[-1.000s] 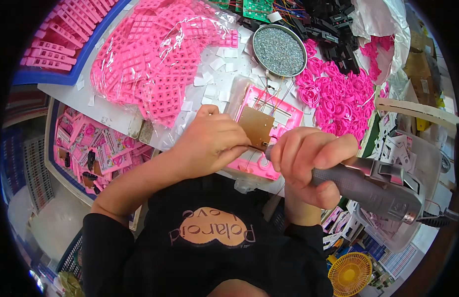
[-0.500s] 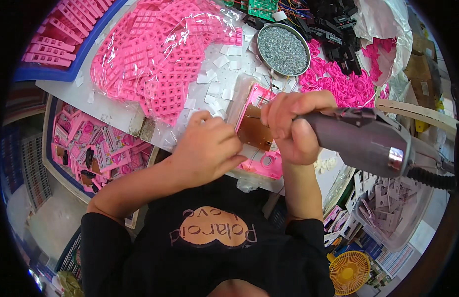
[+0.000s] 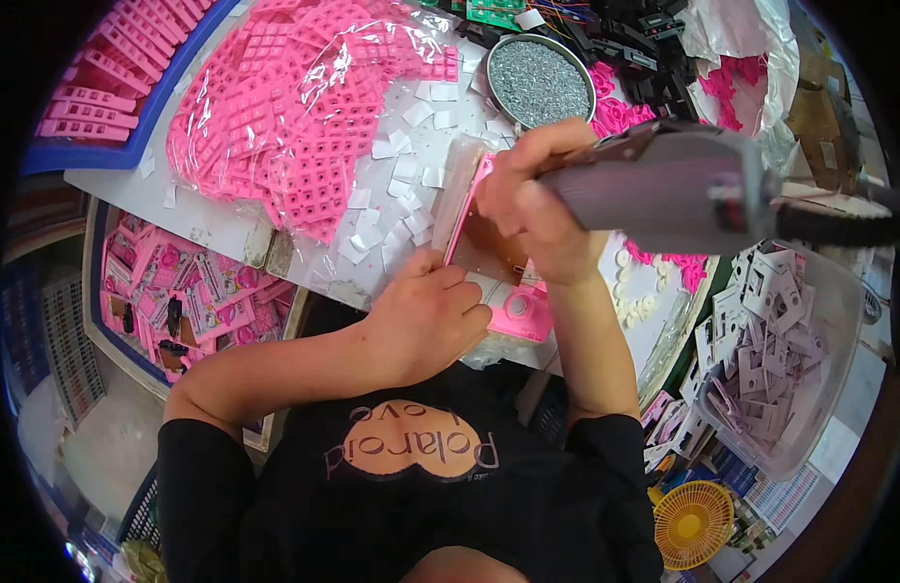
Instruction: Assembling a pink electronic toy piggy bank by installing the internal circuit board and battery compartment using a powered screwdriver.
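My right hand [image 3: 539,206] is wrapped round a grey electric screwdriver [image 3: 654,189], whose body points right and whose tip is hidden behind my fingers. Under that hand lies a pink plastic casing [image 3: 524,313] with a brown board [image 3: 491,249] inside it. Curled fingers of my left hand [image 3: 425,319] grip the casing's near left edge; the fingertips are partly hidden. Clear plastic wrap [image 3: 453,180] shows along the casing's left side. Beyond the casing stands a round metal dish [image 3: 492,94] full of small silvery screws.
A clear bag of pink keypads [image 3: 285,117] covers the table's left part, with white paper slips [image 3: 396,199] beside it. Blue bin [image 3: 129,155] stands far left, a tray of pink parts [image 3: 178,282] below it. Right are black parts [image 3: 629,58], a clear tub [image 3: 809,428] and a yellow basket [image 3: 695,525].
My left hand has come down from above the casing's left side onto its near edge. The right hand and screwdriver have moved up and slightly left.
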The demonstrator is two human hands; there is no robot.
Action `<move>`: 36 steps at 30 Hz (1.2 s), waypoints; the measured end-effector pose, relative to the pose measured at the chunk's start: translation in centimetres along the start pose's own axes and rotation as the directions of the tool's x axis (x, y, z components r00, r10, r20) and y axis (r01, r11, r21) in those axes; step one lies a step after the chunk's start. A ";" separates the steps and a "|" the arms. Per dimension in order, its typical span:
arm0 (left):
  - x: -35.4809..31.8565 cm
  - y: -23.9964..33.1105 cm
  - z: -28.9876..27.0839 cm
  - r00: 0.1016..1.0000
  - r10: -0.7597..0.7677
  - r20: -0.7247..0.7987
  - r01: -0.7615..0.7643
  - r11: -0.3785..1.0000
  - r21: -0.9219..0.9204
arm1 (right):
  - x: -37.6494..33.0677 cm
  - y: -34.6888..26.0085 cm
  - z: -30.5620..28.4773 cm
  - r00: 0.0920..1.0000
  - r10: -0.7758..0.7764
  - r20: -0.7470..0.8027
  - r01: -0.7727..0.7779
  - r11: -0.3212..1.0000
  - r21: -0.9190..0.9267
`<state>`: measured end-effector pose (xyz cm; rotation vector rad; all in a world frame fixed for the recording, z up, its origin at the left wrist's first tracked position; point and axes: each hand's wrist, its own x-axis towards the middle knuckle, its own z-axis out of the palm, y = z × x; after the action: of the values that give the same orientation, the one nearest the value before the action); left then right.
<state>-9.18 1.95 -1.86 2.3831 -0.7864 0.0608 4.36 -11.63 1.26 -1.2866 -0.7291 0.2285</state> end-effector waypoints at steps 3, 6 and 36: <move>0.2 0.2 0.6 0.996 0.036 0.085 -0.040 0.998 0.041 | 0.4 -2.2 -1.3 0.998 0.022 -0.055 -0.021 0.999 0.025; 0.9 0.0 -0.1 0.998 0.033 0.060 -0.031 0.999 -0.040 | 0.3 -4.3 -2.0 0.982 -0.023 -0.187 -0.013 0.982 -0.190; 3.0 -2.4 -0.3 0.949 -0.205 -0.240 0.168 0.972 -0.164 | -7.5 -2.5 -2.3 0.773 0.610 -0.174 -0.634 0.744 -0.209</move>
<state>-5.33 2.11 -2.27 2.2449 -0.4266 0.2227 -0.55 -18.24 0.58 -1.7592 -0.2162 0.6312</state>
